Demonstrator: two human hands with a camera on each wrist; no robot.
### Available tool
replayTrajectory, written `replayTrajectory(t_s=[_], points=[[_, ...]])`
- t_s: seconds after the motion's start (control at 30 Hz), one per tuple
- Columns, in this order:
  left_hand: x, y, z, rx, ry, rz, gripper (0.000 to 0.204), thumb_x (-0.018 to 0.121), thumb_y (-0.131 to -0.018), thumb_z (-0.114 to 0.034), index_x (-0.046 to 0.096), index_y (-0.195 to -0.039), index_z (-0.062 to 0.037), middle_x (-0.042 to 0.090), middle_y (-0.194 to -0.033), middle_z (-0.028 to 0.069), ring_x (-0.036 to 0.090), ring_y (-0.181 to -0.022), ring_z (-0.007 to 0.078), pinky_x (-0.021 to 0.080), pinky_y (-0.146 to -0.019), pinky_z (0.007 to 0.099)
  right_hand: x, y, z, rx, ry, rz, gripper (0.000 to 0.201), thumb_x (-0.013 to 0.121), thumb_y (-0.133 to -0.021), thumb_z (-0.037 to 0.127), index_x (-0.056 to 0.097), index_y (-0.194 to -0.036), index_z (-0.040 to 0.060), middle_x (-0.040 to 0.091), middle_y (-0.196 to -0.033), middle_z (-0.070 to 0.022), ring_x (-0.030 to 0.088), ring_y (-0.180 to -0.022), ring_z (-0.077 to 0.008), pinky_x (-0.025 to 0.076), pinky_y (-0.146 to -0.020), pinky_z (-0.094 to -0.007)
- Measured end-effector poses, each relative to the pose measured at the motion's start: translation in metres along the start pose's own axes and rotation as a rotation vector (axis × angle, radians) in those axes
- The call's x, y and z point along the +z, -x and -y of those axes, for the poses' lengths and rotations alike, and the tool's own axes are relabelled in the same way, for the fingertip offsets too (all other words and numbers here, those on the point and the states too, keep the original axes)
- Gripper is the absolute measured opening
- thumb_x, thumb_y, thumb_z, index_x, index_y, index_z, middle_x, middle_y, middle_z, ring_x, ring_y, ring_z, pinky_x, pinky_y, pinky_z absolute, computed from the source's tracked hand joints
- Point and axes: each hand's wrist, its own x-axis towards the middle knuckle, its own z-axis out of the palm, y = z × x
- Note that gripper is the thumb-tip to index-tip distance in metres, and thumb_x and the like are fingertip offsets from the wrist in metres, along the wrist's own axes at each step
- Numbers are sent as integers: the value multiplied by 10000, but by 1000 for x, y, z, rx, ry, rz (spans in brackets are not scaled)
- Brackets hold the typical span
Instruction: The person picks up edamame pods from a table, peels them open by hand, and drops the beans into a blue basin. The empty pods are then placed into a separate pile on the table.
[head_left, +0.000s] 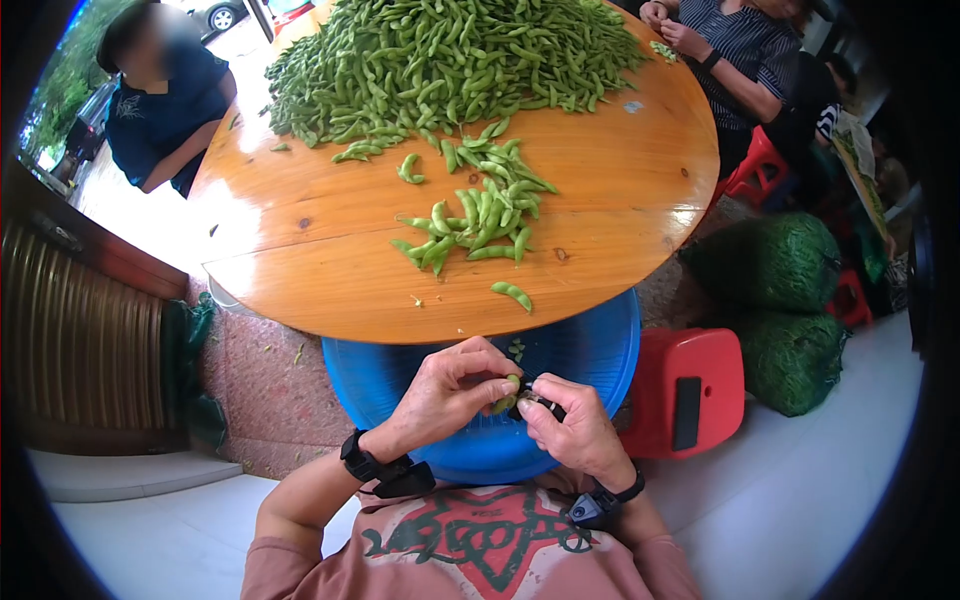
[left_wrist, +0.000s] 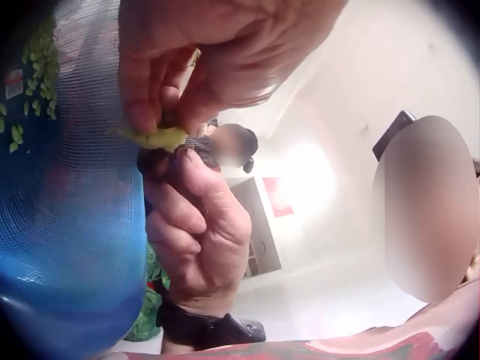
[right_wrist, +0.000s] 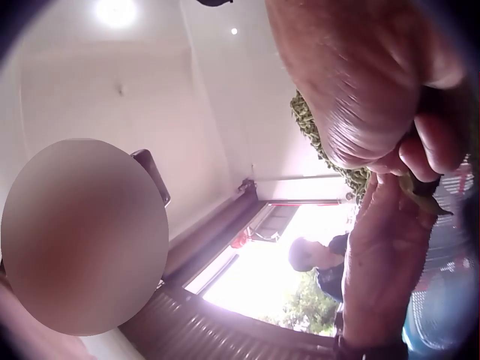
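Note:
Over the blue basin [head_left: 372, 390], my two hands meet at one green soybean pod [head_left: 511, 394]. My left hand [head_left: 445, 388] pinches the pod between thumb and fingertips. Curled close beside it, my right hand [head_left: 578, 425] grips a small dark object [head_left: 548, 405] whose kind I cannot tell. In the left wrist view the pod [left_wrist: 156, 139] lies level under the left fingertips, with the right hand [left_wrist: 199, 225] just below it. The right wrist view shows the pod's tip [right_wrist: 427, 199] between both hands. A few pale green beans [head_left: 517, 348] lie in the basin.
A wooden table [head_left: 340, 270] bears a big heap of soybean pods [head_left: 450, 60] and a smaller pile [head_left: 480, 215] nearer me. At the right stand a red stool [head_left: 690, 390] and stuffed green net sacks [head_left: 775, 265]. Other people sit around the table.

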Motion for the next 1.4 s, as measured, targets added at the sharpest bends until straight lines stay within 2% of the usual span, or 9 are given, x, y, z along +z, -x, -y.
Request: replayTrajectory(t_s=[0.13, 0.47, 0.53, 0.87, 0.93, 1.07, 1.13, 1.23, 1.4], points=[[4, 3, 4, 123, -143, -58, 73, 676, -941, -17, 701, -987, 33, 630, -970, 66, 625, -745, 109, 537, -638, 254, 2, 2, 5, -77, 118, -68, 126, 636, -918, 74, 651, -953, -46, 604, -806, -136, 601, -671, -252, 477, -624, -355], [6, 4, 8, -152, 375, -21, 53, 693, -901, 40, 665, -943, 25, 633, -880, 76, 645, -721, 142, 540, -596, 262, -2, -2, 4, -236, 224, -50, 96, 635, -902, 63, 617, -923, -30, 584, -822, -175, 579, -702, -353, 466, -634, -402], [7, 5, 8, -136, 365, -46, 45, 689, -900, 48, 658, -919, 22, 635, -879, 86, 635, -693, 147, 532, -583, 263, -3, 0, 3, -220, 193, -21, 112, 636, -916, 61, 586, -902, -39, 535, -785, -117, 530, -672, -221, 446, -619, -352], [-7, 8, 12, -267, 569, 146, 47, 711, -896, 12, 666, -888, 1, 660, -821, 70, 542, -612, 98, 418, -524, 234, -7, -3, -20, -327, 84, 68, 128, 631, -954, 81, 581, -878, -9, 501, -707, -47, 482, -583, -142, 403, -533, -299], [-11, 9, 10, -282, 562, 192, 52, 723, -891, -6, 674, -876, -6, 643, -821, 51, 524, -615, 92, 400, -519, 233, -6, 2, -19, 185, -486, 356, 106, 619, -978, 99, 611, -899, 30, 494, -674, 16, 456, -562, -86, 366, -497, -264], [-6, 10, 2, -381, 589, 219, 97, 763, -873, -44, 675, -908, -20, 623, -818, 20, 514, -626, 73, 394, -526, 224, -5, -2, -17, 234, -584, 344, 131, 612, -1008, 132, 622, -900, 59, 469, -685, 69, 426, -571, -8, 321, -477, -202], [2, 8, 1, -236, 329, 49, 156, 802, -854, -68, 656, -891, -26, 620, -825, 4, 513, -633, 47, 410, -524, 220, -2, -9, -19, 242, -423, 260, 119, 640, -975, 116, 624, -898, 27, 545, -679, -9, 500, -569, -110, 404, -516, -264], [-1, 7, 9, -144, -47, 14, 195, 788, -872, -69, 613, -942, -19, 640, -799, 14, 562, -669, 33, 448, -555, 197, 0, -11, -11, -216, 160, 25, 141, 686, -866, 67, 615, -944, -26, 618, -834, -198, 602, -752, -393, 498, -678, -406], [0, 8, 1, -63, -198, 12, 171, 733, -929, -94, 589, -906, -3, 640, -737, 27, 574, -657, 39, 475, -557, 228, -14, -16, -7, -156, 138, 94, 100, 665, -888, 62, 621, -930, -18, 606, -792, -154, 610, -710, -304, 485, -633, -368]])
